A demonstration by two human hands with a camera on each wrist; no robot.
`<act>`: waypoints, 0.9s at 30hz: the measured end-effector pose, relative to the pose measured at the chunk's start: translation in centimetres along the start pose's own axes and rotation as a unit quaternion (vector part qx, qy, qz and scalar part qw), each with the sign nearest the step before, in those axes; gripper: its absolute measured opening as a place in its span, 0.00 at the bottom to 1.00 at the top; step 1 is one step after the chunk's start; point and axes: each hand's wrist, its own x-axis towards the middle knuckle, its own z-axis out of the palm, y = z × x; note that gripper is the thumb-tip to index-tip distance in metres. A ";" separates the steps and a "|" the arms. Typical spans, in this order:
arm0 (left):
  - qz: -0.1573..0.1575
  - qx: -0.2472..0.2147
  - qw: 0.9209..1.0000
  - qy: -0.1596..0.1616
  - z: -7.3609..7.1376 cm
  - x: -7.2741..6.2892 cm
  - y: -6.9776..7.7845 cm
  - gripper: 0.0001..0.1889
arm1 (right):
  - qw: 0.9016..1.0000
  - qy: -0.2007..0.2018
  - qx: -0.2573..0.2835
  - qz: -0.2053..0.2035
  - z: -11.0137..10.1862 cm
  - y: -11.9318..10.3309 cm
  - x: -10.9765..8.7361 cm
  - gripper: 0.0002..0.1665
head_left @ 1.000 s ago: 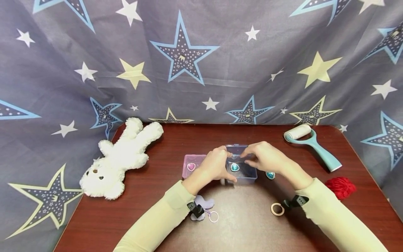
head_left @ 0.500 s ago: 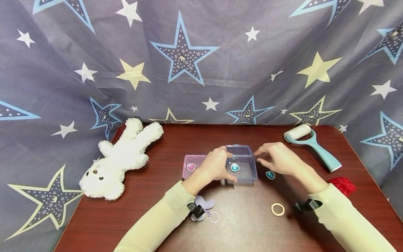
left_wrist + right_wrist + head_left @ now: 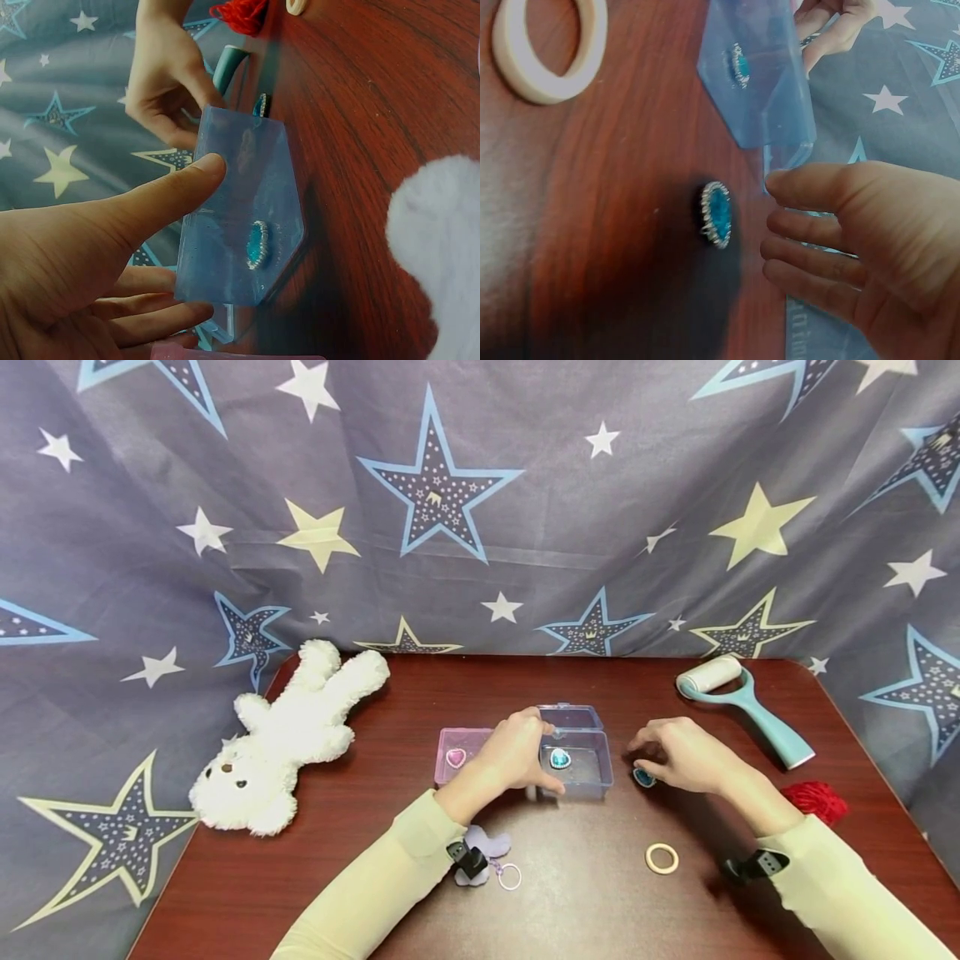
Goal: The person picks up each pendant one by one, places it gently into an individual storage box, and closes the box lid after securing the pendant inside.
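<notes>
A see-through blue plastic box (image 3: 585, 790) with its lid raised stands at mid-table, a teal gem with a silver beaded rim (image 3: 560, 760) inside. My left hand (image 3: 512, 752) holds the box's left end, thumb at the front and fingers at the back. A second teal gem (image 3: 718, 215) lies on the table right of the box. My right hand (image 3: 684, 757) hovers just by this gem with fingers slightly bent; in the right wrist view a gap separates them. Left of the box is a pink box (image 3: 467, 738) with a pink heart gem (image 3: 455, 758), partly behind my left hand.
A white plush bear (image 3: 300, 727) lies at the left. A purple plush keyring (image 3: 487, 843) sits under my left wrist. At the right are a wooden ring (image 3: 662, 859), a lint roller (image 3: 765, 714) and red yarn (image 3: 816, 802). A star-patterned curtain (image 3: 525, 585) hangs behind the table.
My right hand has moved from over the blue box rightward and down to the teal gem on the table. My left hand has stayed on the box.
</notes>
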 end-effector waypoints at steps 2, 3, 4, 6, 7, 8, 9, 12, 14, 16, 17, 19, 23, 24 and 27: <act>0.001 -0.003 1.000 0.000 -0.1 0.0 0.0 0.48 | 1.000 -0.006 0.007 0.002 0.2 0.1 -0.3 0.11; 0.001 -0.003 1.000 0.000 -0.1 -0.1 0.0 0.48 | 1.000 -0.008 0.012 0.003 0.3 0.2 -0.4 0.11; 0.001 -0.003 1.000 0.000 -0.2 -0.1 0.0 0.48 | 1.000 -0.009 0.015 0.005 0.4 0.2 -0.6 0.11; 0.000 -0.004 1.000 -0.002 -0.2 -0.1 0.0 0.48 | 1.000 -0.009 0.020 0.004 0.7 0.3 -0.8 0.11; 0.000 -0.005 1.000 -0.002 -0.2 -0.1 0.1 0.48 | 1.000 -0.009 0.022 0.003 0.8 0.4 -0.9 0.12; -0.001 -0.006 1.000 -0.003 -0.2 0.0 0.1 0.48 | 1.000 -0.010 0.024 0.003 0.9 0.4 -1.0 0.12; -0.002 -0.006 1.000 -0.004 -0.2 0.0 0.0 0.48 | 1.000 -0.012 0.026 0.003 1.0 0.4 -1.0 0.12; -0.004 -0.007 1.000 -0.006 -0.1 0.0 0.0 0.48 | 0.999 -0.018 0.033 0.005 1.2 0.4 -1.2 0.13; -0.004 -0.006 1.000 -0.006 -0.1 0.0 0.0 0.48 | 0.999 -0.021 0.035 0.007 1.2 0.3 -1.3 0.14; -0.004 -0.005 1.000 -0.005 -0.1 0.0 0.0 0.48 | 0.999 -0.021 0.034 0.007 1.3 0.2 -1.4 0.14; -0.004 -0.006 1.000 -0.006 0.0 0.0 0.0 0.48 | 0.999 -0.020 0.033 0.007 1.3 0.1 -1.4 0.14; -0.005 -0.005 1.000 -0.004 0.0 0.0 0.0 0.48 | 0.999 -0.018 0.029 0.005 1.3 0.0 -1.4 0.14; -0.005 -0.006 1.000 0.000 0.0 0.0 -0.1 0.48 | 1.000 -0.015 0.025 -0.001 1.4 -0.3 -1.4 0.14; -0.004 -0.007 1.000 0.002 0.0 0.0 -0.1 0.48 | 1.000 -0.016 0.024 -0.002 1.5 -0.3 -1.4 0.14; -0.004 -0.012 1.000 0.005 0.0 0.0 0.0 0.48 | 1.000 -0.018 0.023 -0.005 1.6 -0.3 -1.5 0.15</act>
